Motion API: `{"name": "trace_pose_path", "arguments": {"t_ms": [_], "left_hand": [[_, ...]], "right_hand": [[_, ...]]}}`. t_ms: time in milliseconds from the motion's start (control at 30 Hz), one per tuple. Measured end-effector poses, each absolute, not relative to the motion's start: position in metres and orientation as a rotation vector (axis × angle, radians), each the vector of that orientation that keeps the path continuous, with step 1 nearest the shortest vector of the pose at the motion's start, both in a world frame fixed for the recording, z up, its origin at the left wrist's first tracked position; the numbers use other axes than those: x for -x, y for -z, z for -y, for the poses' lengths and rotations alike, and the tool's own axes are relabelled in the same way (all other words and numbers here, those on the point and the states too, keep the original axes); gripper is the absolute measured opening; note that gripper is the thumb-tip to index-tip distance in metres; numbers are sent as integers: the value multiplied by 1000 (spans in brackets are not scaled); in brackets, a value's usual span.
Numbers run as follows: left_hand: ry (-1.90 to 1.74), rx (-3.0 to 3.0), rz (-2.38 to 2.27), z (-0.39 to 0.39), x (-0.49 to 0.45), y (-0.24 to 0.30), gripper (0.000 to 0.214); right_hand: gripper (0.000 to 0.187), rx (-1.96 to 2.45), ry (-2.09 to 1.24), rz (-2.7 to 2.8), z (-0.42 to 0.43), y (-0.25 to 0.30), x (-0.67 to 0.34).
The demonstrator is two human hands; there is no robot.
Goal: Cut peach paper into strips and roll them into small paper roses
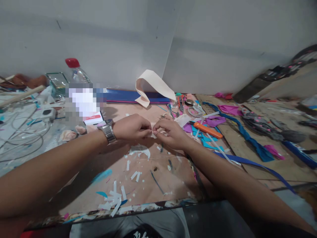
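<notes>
Above the middle of the table, my left hand [135,128] and my right hand [170,133] meet fingertip to fingertip. Both are closed in a pinch on a small pale piece [151,134], thin like paper or cloth; most of it is hidden by the fingers. A metal watch [109,131] is on my left wrist. Behind the hands, a cream strip [153,77] stands curled against the wall. Cream fabric-like roses [68,135] lie left of my left wrist. White paper slips [115,196] are scattered on the table below the hands.
An orange cutter [208,129] lies among blue and purple scraps at right, near a blue ribbon [257,163]. A phone [92,117] leans before a red-capped bottle [79,74]. Cables and a white adapter [47,114] occupy the left. The table edge [138,207] runs in front.
</notes>
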State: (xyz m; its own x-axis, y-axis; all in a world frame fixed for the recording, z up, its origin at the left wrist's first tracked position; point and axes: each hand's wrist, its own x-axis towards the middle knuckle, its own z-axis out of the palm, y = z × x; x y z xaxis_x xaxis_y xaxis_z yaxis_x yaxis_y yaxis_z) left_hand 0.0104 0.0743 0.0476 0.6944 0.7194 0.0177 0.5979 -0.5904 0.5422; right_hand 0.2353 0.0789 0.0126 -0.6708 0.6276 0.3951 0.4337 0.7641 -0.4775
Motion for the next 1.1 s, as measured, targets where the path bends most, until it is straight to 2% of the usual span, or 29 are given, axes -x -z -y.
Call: {"name": "trace_pose_path", "arguments": {"t_ms": [367, 767, 1100], "left_hand": [[-267, -2315, -938, -77, -8, -46, 29], [-202, -2312, -960, -80, -9, -40, 43], [-240, -2106, -928, -83, -8, -32, 45]], "right_hand": [[12, 798, -422, 2429, -82, -10, -236], [11, 828, -311, 2464, -78, -9, -237], [14, 810, -236, 2440, -81, -4, -237]]}}
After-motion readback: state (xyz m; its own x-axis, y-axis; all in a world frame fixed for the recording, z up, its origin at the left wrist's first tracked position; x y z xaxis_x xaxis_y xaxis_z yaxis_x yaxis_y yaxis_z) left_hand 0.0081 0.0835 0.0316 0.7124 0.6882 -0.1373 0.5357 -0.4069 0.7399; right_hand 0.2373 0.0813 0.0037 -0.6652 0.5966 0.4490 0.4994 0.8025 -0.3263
